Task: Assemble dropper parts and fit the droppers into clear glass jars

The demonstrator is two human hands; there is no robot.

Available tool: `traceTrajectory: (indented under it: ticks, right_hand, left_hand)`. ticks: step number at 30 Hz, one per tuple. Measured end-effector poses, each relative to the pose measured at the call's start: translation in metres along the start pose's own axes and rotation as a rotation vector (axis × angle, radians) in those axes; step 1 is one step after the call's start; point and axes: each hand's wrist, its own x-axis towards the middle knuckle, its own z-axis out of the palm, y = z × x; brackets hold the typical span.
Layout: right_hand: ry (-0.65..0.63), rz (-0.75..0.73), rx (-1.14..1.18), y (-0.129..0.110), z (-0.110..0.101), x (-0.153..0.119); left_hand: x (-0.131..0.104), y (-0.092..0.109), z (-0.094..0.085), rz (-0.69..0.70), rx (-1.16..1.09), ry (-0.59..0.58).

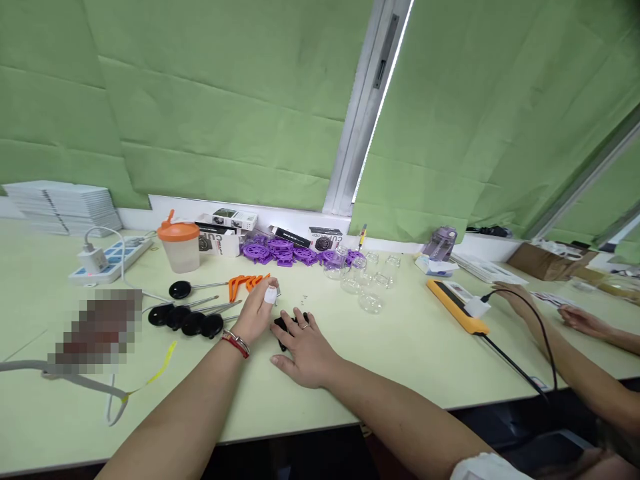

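My left hand (256,312) is above the table just right of the orange angled pieces (241,285), its fingers drawn together. A white patch like tape covers one fingertip, and a small shiny bit shows beside it; what the fingers hold is too small to make out. My right hand (311,350) lies palm down with its fingers spread, resting over a black part (282,339) that is mostly hidden beneath it. Beyond the fingertips, several tiny pieces (304,300) are scattered on the table.
Black round-headed tools (193,322) with metal shafts lie left. Behind stand an orange-lidded cup (179,243), purple plastic parts (283,252) and clear round pieces (371,303). A yellow power strip (453,308) lies right, near another person's arms (550,340). A white power strip (113,260) sits back left.
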Motion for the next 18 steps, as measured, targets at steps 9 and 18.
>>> traceTrajectory:
  ticks: [9,18]
  right_hand:
    - [-0.004,-0.002,0.004,0.016,0.001,-0.012]
    - [-0.001,0.161,-0.047,0.074,-0.006,-0.019]
  left_hand:
    - [0.001,-0.002,0.001,0.014,0.016,-0.026]
    - [0.001,-0.008,0.003,0.003,0.008,-0.078]
